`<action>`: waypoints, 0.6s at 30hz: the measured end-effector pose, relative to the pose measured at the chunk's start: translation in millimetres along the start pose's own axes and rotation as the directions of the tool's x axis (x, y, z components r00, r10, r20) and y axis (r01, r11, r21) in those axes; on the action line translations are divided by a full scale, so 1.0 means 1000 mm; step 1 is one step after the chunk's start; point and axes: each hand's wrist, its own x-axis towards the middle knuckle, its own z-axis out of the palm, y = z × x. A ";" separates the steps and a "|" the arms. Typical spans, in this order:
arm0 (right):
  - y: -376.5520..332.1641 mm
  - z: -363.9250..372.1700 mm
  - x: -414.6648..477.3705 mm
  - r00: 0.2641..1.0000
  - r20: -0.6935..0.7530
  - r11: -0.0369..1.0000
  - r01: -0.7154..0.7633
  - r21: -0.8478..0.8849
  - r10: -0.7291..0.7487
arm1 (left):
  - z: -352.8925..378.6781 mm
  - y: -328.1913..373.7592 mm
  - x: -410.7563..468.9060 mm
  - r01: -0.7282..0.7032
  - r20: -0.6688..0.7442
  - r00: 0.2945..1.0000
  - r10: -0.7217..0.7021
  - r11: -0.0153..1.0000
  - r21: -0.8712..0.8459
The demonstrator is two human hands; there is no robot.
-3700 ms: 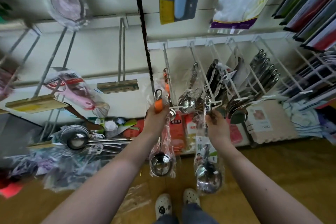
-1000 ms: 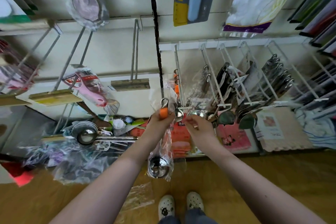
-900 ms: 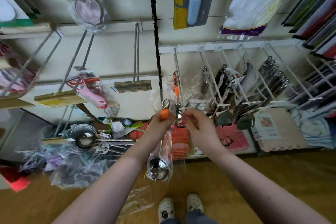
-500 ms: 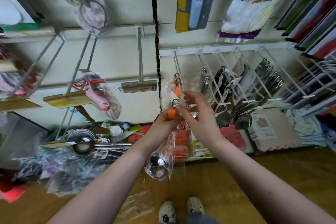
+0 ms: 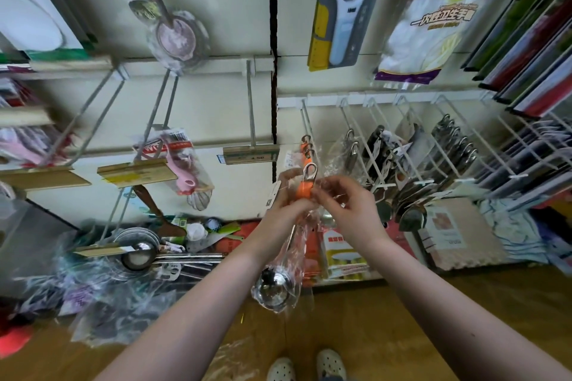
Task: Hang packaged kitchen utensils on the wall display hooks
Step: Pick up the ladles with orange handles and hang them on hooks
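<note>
Overhead, peeler card marked "Head", ladle gripped.

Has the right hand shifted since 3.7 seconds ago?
Yes. The right hand moved left along the white hook rail, onto the orange-handled ladle that the left hand grips.

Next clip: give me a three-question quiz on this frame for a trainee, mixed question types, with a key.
1. True or false: only the left hand touches the packaged ladle, and the right hand hangs free.
2. The grip on that ladle's handle is: A) orange B) green C) black.
3. Fill in: on the wall, the carded peeler hangs ___ the rail of white wire hooks.

Key:
1. False. Both hands hold it near the top of its handle.
2. A.
3. above.
</note>
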 end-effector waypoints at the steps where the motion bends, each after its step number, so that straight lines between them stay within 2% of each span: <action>1: -0.002 0.000 0.000 1.000 -0.002 1.000 -0.007 0.009 0.007 | 0.000 0.003 -0.002 -0.015 0.004 1.000 0.015 1.000 -0.019; 4: -0.009 0.003 0.002 1.000 -0.011 1.000 -0.006 0.025 0.006 | -0.001 0.010 -0.005 -0.037 0.001 0.999 0.037 0.999 -0.019; 9: -0.019 0.007 0.007 0.998 -0.023 0.998 0.057 -0.016 -0.057 | -0.012 0.006 0.000 -0.018 -0.096 0.995 0.015 1.000 -0.025; 13: -0.021 0.008 0.009 0.995 -0.025 0.995 0.097 -0.026 -0.098 | -0.015 0.008 0.001 -0.057 -0.098 0.994 0.047 0.994 -0.093; 18: -0.022 0.007 0.010 0.993 -0.024 0.993 0.113 -0.031 -0.113 | -0.018 0.004 0.003 -0.088 -0.109 0.990 0.086 0.996 -0.015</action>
